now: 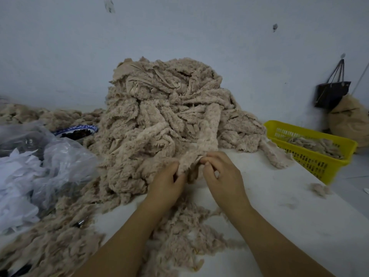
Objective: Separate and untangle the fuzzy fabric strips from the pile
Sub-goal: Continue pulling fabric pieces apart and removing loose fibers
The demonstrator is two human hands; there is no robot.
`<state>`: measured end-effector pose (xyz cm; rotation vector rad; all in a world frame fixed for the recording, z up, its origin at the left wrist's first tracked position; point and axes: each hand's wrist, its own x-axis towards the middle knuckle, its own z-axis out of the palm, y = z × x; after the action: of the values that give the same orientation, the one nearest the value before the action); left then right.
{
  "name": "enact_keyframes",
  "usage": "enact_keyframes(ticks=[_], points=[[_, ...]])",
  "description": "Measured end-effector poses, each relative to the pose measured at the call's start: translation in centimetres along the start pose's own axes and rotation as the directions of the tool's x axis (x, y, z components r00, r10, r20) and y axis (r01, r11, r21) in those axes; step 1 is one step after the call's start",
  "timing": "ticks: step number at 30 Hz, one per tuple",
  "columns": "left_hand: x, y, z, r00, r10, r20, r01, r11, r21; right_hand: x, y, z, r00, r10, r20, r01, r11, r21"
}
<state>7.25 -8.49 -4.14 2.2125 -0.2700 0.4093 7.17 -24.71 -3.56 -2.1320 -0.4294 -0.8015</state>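
Loose fuzzy scraps [179, 232] lie nearest the viewer on the white table [279, 206], between and beneath two bare forearms. Left hand [167, 182] and right hand [223, 176] meet just above the scraps, at the near foot of the pile [159, 106] — a tall heap of tangled beige fuzzy strips standing at the table's centre against the pale wall. Both hands grip one fuzzy strip [207, 134]: the left hand's fingers [175, 167] curl round its lower end from the left, and the right hand's fingers [207, 160] pinch its edge from the right. From the hands the strip rises up and to the right, lying on the pile's front slope. To the left, a crumpled clear plastic bag [60, 156] holds white pieces; behind it a blue-and-white bowl [79, 128] with dark contents touches the pile's edge. To the right, a yellow basket [311, 162] at the table's edge holds a few more fuzzy pieces. A small tuft [319, 189] lies alone near the basket. Farther right — a dark handbag [331, 94] hangs on the wall above a tan sack [349, 120].
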Motion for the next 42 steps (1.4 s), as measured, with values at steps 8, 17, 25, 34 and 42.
enact_keyframes(ticks=[8,17,25,34,42], points=[[-0.2,1.3,-0.9,0.914,-0.352,0.204,0.385,0.589,-0.711,0.1,1.0,0.2,0.963,0.243,0.116,-0.245,0.97,0.003],[-0.1,1.6,0.2,0.884,-0.382,0.271,0.44,0.483,-0.757,0.2,0.4,1.4,0.777,0.532,0.337,-0.619,0.743,0.253],[1.3,-0.4,-2.5,0.666,-0.744,-0.047,0.378,0.391,-0.839,2.2,3.0,-1.6,0.493,0.823,0.282,-0.622,0.106,0.776],[1.1,-1.4,-4.9,0.624,-0.781,-0.018,0.09,0.095,-0.991,1.9,3.9,-2.3,0.399,0.914,0.074,-0.547,0.172,0.819],[1.2,0.4,-3.6,0.85,-0.502,0.161,0.231,0.081,-0.97,1.4,2.3,-0.6,0.622,0.761,0.183,-0.773,0.561,0.296]])
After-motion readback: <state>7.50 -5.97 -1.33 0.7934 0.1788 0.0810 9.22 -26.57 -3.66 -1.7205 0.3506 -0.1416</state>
